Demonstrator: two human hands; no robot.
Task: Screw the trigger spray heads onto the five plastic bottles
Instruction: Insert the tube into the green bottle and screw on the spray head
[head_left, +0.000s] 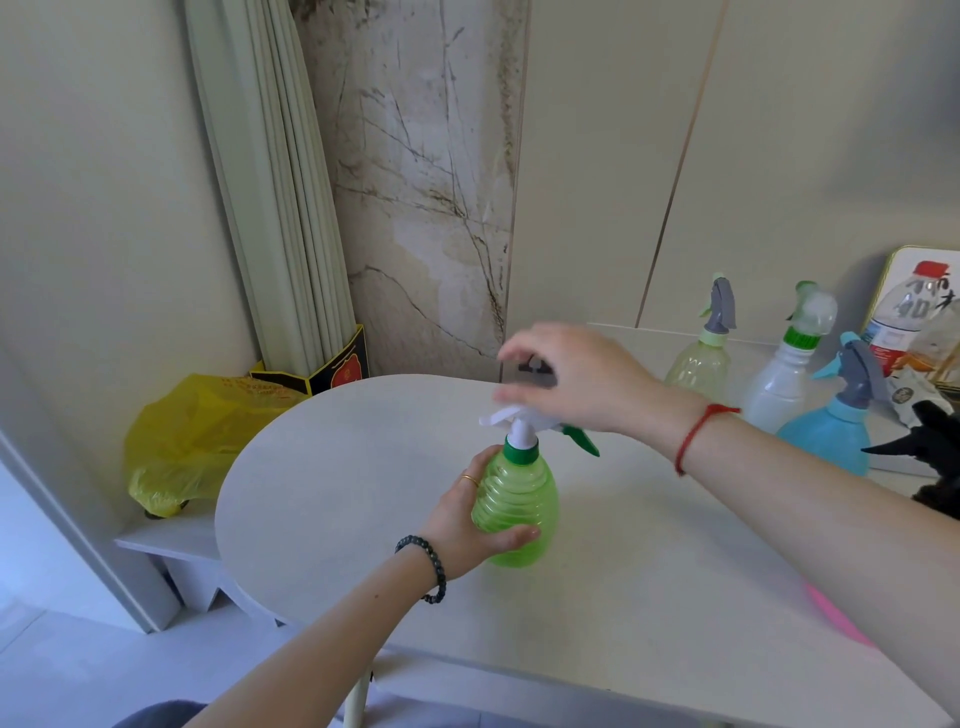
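Observation:
A green ribbed bottle (519, 499) stands upright on the round white table (322, 467). My left hand (467, 519) wraps around its body. A white trigger spray head (511, 418) with a green collar and green trigger sits on its neck. My right hand (571, 379) rests over the top of that head, fingers curled around it. At the back right stand a pale green bottle (698, 364), a white bottle (782, 384) and a blue bottle (826, 436), each with a spray head on.
A labelled drink bottle (909, 322) and a black object (930, 457) sit at the right edge. A yellow plastic bag (192, 441) lies on a low shelf left of the table. Something pink (831, 613) shows under my right forearm.

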